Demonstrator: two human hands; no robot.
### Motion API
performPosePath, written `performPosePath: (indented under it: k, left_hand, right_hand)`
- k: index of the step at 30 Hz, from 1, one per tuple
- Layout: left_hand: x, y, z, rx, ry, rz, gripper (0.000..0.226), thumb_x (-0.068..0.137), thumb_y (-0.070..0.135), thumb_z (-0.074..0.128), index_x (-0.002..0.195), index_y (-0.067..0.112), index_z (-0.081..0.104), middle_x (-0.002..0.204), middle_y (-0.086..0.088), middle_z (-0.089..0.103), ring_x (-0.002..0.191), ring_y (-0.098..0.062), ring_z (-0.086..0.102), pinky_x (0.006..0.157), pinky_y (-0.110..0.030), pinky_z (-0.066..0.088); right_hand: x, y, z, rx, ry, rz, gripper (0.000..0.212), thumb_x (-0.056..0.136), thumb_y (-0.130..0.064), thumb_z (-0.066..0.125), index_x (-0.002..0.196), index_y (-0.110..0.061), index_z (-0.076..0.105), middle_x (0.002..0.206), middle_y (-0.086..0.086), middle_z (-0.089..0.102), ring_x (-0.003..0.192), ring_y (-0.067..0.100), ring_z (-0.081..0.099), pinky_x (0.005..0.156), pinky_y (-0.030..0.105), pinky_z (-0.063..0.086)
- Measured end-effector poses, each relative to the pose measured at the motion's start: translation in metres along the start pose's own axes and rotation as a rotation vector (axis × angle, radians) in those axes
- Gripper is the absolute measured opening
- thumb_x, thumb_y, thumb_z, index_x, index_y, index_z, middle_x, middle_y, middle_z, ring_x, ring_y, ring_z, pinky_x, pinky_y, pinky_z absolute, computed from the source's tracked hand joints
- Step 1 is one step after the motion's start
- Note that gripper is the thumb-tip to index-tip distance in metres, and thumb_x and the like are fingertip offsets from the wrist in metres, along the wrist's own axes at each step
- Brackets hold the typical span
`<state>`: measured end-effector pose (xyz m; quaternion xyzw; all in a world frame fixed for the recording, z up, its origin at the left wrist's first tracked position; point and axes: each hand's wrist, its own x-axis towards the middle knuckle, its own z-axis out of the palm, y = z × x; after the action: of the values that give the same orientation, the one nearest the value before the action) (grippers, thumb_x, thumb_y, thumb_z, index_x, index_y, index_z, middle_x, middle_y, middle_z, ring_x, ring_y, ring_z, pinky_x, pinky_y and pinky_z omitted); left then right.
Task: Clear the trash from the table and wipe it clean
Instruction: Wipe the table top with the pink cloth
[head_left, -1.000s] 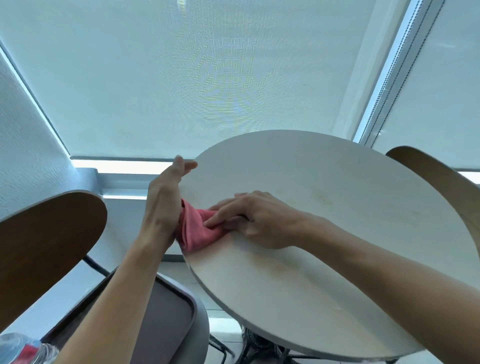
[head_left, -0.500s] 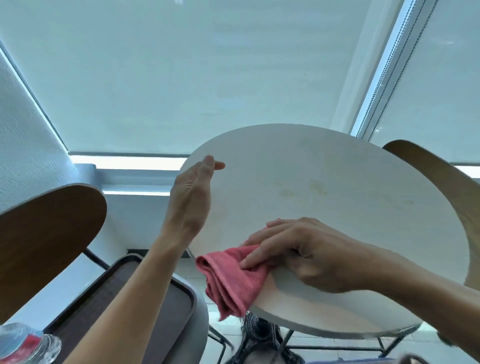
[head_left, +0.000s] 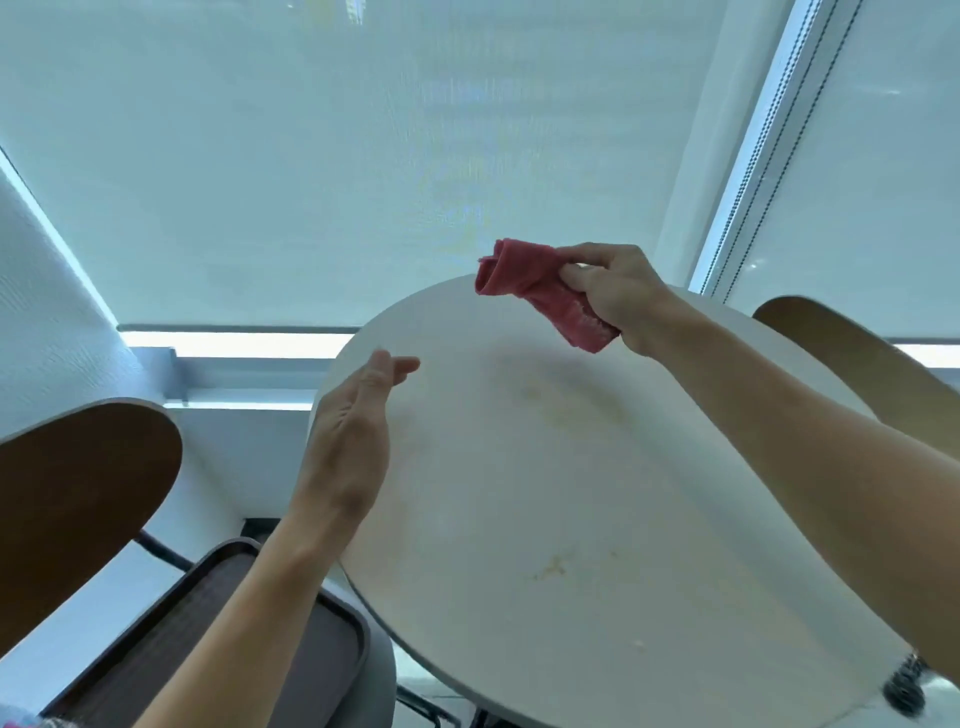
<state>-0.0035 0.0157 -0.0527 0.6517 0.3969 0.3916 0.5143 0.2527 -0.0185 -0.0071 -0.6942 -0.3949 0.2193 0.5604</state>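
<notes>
A round white table (head_left: 545, 493) fills the middle of the view, with faint yellowish stains on its top. My right hand (head_left: 618, 293) pinches a folded pink cloth (head_left: 530, 283) and holds it in the air above the table's far edge. My left hand (head_left: 353, 431) hovers at the table's left rim, fingers straight and palm turned toward the table, holding nothing.
A dark brown tray (head_left: 208, 649) sits on a grey seat at the lower left, below the table edge. Brown wooden chair backs stand at the left (head_left: 78, 509) and the right (head_left: 852, 358). White roller blinds cover the windows behind.
My right hand has lifted the pink cloth off the table's near-left edge and carried it up and away to the far side. My left hand stays open beside the left rim.
</notes>
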Motion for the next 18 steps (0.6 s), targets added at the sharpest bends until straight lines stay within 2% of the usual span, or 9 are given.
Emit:
performPosePath:
  k: [3,6,8,10,12,15,18]
  left_hand:
    - [0.0,0.0,0.003,0.014,-0.004,-0.003,0.04,0.102,0.047,0.032,0.105,0.035,0.069,0.111,0.029,0.062,0.094,0.031,0.047,0.081,-0.006,0.032]
    - [0.002,-0.002,0.005,0.041,-0.006,-0.01,0.038,0.101,0.05,0.033,0.102,0.038,0.069,0.114,0.027,0.062,0.1,0.026,0.046,0.085,-0.007,0.032]
    - [0.003,-0.002,0.005,0.06,-0.009,-0.017,0.038,0.1,0.051,0.033,0.098,0.041,0.069,0.116,0.025,0.062,0.102,0.024,0.044,0.084,-0.007,0.032]
    - [0.003,-0.002,0.006,0.06,-0.011,-0.027,0.038,0.1,0.053,0.033,0.097,0.041,0.069,0.118,0.023,0.062,0.105,0.021,0.046,0.084,-0.009,0.032]
    - [0.003,-0.002,0.006,0.055,-0.014,-0.038,0.038,0.099,0.053,0.033,0.097,0.041,0.069,0.12,0.022,0.062,0.107,0.018,0.048,0.085,-0.012,0.033]
    - [0.002,0.0,0.007,0.067,-0.012,-0.038,0.036,0.1,0.051,0.033,0.097,0.041,0.068,0.119,0.021,0.061,0.099,0.023,0.045,0.08,-0.008,0.031]
    - [0.001,-0.001,0.006,0.075,0.004,-0.017,0.033,0.102,0.049,0.034,0.1,0.042,0.066,0.124,0.018,0.059,0.109,0.009,0.05,0.081,-0.007,0.031]
  right_hand:
    - [0.042,0.013,-0.009,-0.148,0.197,-0.048,0.029,0.093,-0.007,0.052,0.1,-0.024,0.074,0.087,-0.008,0.071,0.087,0.012,0.069,0.089,0.027,0.055]
    - [0.063,0.026,-0.012,-0.342,0.258,-0.029,0.032,0.095,-0.011,0.047,0.112,-0.024,0.071,0.099,-0.005,0.067,0.093,0.014,0.06,0.084,0.025,0.048]
    - [0.074,0.038,-0.01,-0.448,0.219,0.001,0.034,0.095,-0.013,0.046,0.118,-0.021,0.069,0.116,0.003,0.068,0.108,0.021,0.06,0.091,0.025,0.044]
    - [0.079,0.043,-0.003,-0.526,0.134,0.021,0.034,0.095,-0.013,0.046,0.119,-0.021,0.069,0.124,0.007,0.066,0.118,0.025,0.057,0.099,0.026,0.041]
    - [0.082,0.044,0.006,-0.595,0.035,0.015,0.034,0.094,-0.013,0.047,0.12,-0.021,0.068,0.122,0.01,0.066,0.117,0.029,0.057,0.099,0.03,0.043]
    - [0.07,0.041,0.026,-0.622,-0.084,-0.066,0.033,0.093,-0.015,0.05,0.119,-0.026,0.068,0.119,0.007,0.067,0.113,0.027,0.058,0.093,0.027,0.042]
    - [0.046,0.036,0.044,-0.614,-0.208,-0.16,0.03,0.093,-0.017,0.055,0.117,-0.028,0.07,0.118,0.002,0.069,0.111,0.021,0.059,0.091,0.023,0.04]
